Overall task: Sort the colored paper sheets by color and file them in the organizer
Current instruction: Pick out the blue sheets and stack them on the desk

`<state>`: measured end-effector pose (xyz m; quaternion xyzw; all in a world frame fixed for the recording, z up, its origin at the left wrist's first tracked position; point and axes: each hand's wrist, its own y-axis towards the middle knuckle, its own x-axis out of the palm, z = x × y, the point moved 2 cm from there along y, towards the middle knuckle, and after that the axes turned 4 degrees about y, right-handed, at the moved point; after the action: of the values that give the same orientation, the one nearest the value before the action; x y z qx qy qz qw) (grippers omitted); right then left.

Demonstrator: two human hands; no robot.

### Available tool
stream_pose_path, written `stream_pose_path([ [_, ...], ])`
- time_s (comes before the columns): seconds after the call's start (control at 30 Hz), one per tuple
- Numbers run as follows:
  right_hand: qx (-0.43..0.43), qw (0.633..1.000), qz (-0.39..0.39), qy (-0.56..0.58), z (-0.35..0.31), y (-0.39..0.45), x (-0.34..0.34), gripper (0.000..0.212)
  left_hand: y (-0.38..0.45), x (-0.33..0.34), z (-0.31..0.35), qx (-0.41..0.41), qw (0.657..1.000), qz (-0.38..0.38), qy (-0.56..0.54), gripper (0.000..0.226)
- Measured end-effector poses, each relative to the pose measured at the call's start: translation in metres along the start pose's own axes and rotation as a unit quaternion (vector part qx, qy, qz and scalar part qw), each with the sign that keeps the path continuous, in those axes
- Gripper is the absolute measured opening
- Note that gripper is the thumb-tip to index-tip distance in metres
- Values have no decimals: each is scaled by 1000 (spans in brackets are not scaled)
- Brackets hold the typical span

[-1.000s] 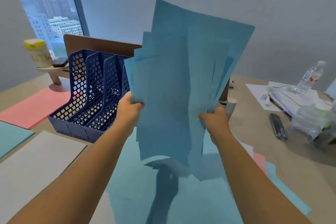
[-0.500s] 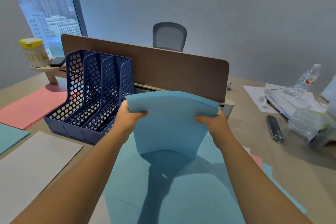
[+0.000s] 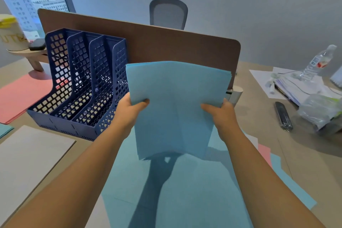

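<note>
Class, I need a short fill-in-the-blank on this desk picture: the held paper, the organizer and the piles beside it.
Both hands, left hand and right hand, hold a stack of ____ paper.
The navy organizer stands to the ____ of that stack.
Left of the organizer lies a ____ pile.
The organizer's compartments hold ____ sheets yet.

Missing words: blue; left; pink; no

Open organizer (image 3: 81,87) slots leftward, brown divider panel (image 3: 166,46) close behind.
</note>
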<state>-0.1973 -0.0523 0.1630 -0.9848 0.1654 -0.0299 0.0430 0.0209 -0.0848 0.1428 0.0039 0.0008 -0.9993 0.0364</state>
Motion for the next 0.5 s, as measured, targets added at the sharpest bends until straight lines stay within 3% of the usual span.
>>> stream_pose_path([
  [0.23,66,996,16,-60,55,-11,-1,23,-6,3,-57,-94,993,-66,35,27],
  [0.37,35,995,54,-80,51,-14,1,25,5,1,-57,-86,991,-27,99,34],
  [0.5,73,981,109,-145,69,-27,-18,11,9,1,-74,-94,976,-84,180,37],
])
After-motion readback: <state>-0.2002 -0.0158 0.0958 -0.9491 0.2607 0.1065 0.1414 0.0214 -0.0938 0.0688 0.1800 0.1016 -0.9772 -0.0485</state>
